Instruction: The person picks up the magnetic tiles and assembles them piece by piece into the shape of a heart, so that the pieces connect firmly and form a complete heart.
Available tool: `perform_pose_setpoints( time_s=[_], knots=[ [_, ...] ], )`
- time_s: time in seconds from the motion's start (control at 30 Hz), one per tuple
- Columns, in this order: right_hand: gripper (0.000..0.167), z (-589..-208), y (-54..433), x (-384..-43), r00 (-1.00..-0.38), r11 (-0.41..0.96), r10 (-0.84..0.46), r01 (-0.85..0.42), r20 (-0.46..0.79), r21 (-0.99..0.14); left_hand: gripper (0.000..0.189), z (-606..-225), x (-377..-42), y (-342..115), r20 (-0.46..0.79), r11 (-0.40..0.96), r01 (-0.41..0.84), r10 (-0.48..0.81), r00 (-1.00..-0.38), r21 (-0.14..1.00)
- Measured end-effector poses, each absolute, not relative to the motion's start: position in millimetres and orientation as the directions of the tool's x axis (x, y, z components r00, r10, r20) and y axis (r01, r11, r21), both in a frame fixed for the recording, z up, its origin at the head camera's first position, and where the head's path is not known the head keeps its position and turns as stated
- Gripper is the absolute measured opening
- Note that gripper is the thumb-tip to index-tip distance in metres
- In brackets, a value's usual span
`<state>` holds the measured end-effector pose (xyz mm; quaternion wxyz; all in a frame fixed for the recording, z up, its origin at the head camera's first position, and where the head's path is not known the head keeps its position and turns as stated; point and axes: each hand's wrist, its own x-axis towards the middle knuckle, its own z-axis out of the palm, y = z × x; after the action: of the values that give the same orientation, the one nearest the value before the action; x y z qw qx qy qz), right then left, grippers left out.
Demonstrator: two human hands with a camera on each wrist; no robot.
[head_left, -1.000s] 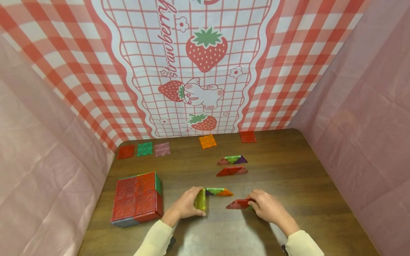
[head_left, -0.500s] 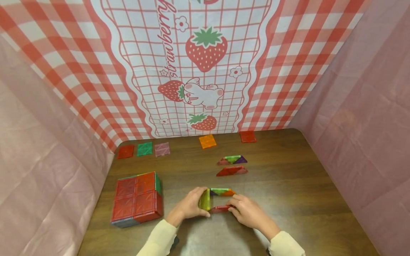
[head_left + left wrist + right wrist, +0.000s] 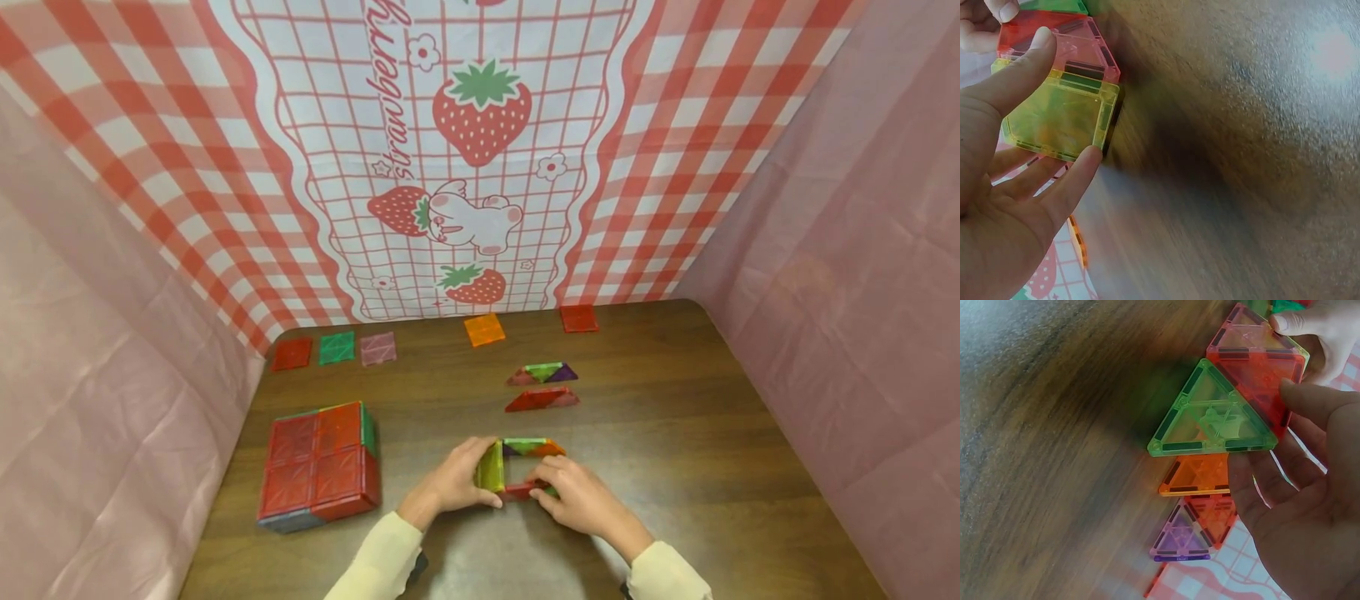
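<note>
My left hand (image 3: 453, 482) holds a see-through yellow square magnetic tile (image 3: 1054, 119) upright by its edges, between thumb and fingers. From its far edge runs a standing strip of purple, green and orange triangle tiles (image 3: 528, 447). My right hand (image 3: 581, 497) pinches a nearer strip by its red triangle tile (image 3: 1260, 375). A pink triangle tile (image 3: 1250, 331) forms that strip's left end, against the yellow tile, and a green triangle tile (image 3: 1210, 419) its right end. Together these pieces make three sides of a small frame. In the head view my right fingers partly cover the near strip.
Two more standing strips, a green-and-purple one (image 3: 543, 373) and a red one (image 3: 542, 400), stand farther back. At left sits a box-shaped block of red-topped tiles (image 3: 322, 462). Loose square tiles, including an orange one (image 3: 484, 330), lie along the table's back edge.
My right hand has brought the near strip leftward to the yellow tile. The left hand has slid the yellow tile and its far strip a little to the right.
</note>
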<state>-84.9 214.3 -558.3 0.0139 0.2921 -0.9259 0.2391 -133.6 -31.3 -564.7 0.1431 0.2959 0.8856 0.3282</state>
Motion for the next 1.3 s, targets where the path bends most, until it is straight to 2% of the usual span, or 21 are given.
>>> perform_pose_setpoints(
  time_s=[0.27, 0.4, 0.5, 0.57, 0.73, 0.9, 1.03, 1.3],
  knots=[
    [0.013, -561, 218, -83, -0.833, 0.735, -0.52, -0.55, 0.19, -0.397, 0.096, -561, -134, -23, -0.111, 0.648, 0.435, 0.626, -0.772, 0.626],
    [0.011, -562, 219, -83, -0.831, 0.746, -0.522, -0.553, 0.191, -0.372, 0.096, -546, -141, -27, -0.229, 0.707, 0.427, 0.631, -0.741, 0.564],
    [0.012, -562, 220, -83, -0.832, 0.748, -0.525, -0.552, 0.182, -0.367, 0.092, -529, -160, -38, -0.338, 0.765, 0.39, 0.597, -0.728, 0.512],
    [0.012, -562, 221, -83, -0.83, 0.746, -0.527, -0.554, 0.182, -0.369, 0.085, -518, -180, -49, -0.362, 0.802, 0.363, 0.554, -0.749, 0.475],
    [0.014, -563, 224, -83, -0.821, 0.742, -0.536, -0.569, 0.195, -0.356, 0.062, -502, -245, -81, -0.32, 0.893, 0.298, 0.407, -0.856, 0.338],
    [0.015, -562, 230, -82, -0.821, 0.748, -0.525, -0.571, 0.223, -0.338, 0.06, -495, -295, -107, -0.359, 0.944, 0.163, 0.264, -0.895, 0.287],
    [0.015, -560, 233, -81, -0.818, 0.748, -0.527, -0.575, 0.23, -0.33, 0.062, -503, -311, -122, -0.389, 0.953, 0.101, 0.211, -0.897, 0.285],
    [0.015, -562, 238, -77, -0.83, 0.754, -0.523, -0.557, 0.195, -0.348, 0.061, -526, -311, -133, -0.454, 0.961, 0.057, 0.18, -0.873, 0.271]
  ],
)
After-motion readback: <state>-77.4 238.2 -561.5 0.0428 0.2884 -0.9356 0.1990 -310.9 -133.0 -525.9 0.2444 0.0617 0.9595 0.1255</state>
